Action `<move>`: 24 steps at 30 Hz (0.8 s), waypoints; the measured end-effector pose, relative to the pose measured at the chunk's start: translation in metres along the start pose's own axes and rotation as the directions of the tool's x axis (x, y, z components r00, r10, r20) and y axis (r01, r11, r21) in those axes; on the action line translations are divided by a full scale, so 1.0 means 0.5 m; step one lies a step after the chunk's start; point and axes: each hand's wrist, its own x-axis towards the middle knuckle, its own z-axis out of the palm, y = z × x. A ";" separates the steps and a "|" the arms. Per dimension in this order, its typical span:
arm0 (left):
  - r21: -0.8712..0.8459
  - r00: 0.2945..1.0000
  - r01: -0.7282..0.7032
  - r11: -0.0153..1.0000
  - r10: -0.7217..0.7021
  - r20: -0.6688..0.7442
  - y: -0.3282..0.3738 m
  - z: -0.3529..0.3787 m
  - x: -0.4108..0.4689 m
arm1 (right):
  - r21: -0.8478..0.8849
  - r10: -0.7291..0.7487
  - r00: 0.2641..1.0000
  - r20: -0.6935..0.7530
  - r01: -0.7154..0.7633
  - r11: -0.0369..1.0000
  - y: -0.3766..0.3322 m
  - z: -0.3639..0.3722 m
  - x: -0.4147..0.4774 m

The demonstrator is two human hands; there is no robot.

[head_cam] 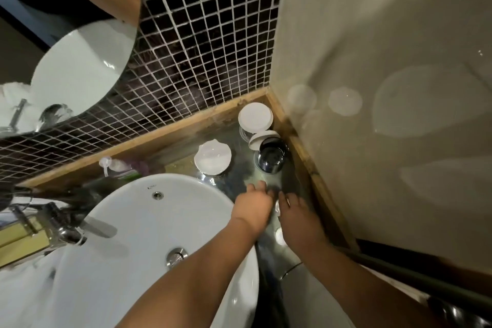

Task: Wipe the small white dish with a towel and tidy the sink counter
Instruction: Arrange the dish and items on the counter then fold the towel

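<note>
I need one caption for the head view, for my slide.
Both hands, left hand and right hand, reach over the wet counter toward a small white dish.

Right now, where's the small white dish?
In the head view the small white dish sits on the counter behind the basin, left of the dark glass jar, beyond both hands; neither hand touches it.

Both hands are motion-blurred, so can't tell if the left hand or right hand is gripping anything. Something small and white peeks from under the right one, mostly covered. Dispenser by the counter's back edge is smeared too.
</note>
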 end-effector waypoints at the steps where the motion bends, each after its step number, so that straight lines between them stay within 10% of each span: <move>1: 0.006 1.000 -0.017 1.000 0.017 0.010 -0.003 -0.003 0.003 | -0.010 -0.016 1.000 0.008 0.016 1.000 0.000 0.002 0.004; 24: -0.463 0.902 0.257 0.848 -0.383 -0.200 -0.268 -0.090 0.072 | 0.351 -0.097 0.986 -0.135 0.139 0.926 -0.089 -0.027 0.072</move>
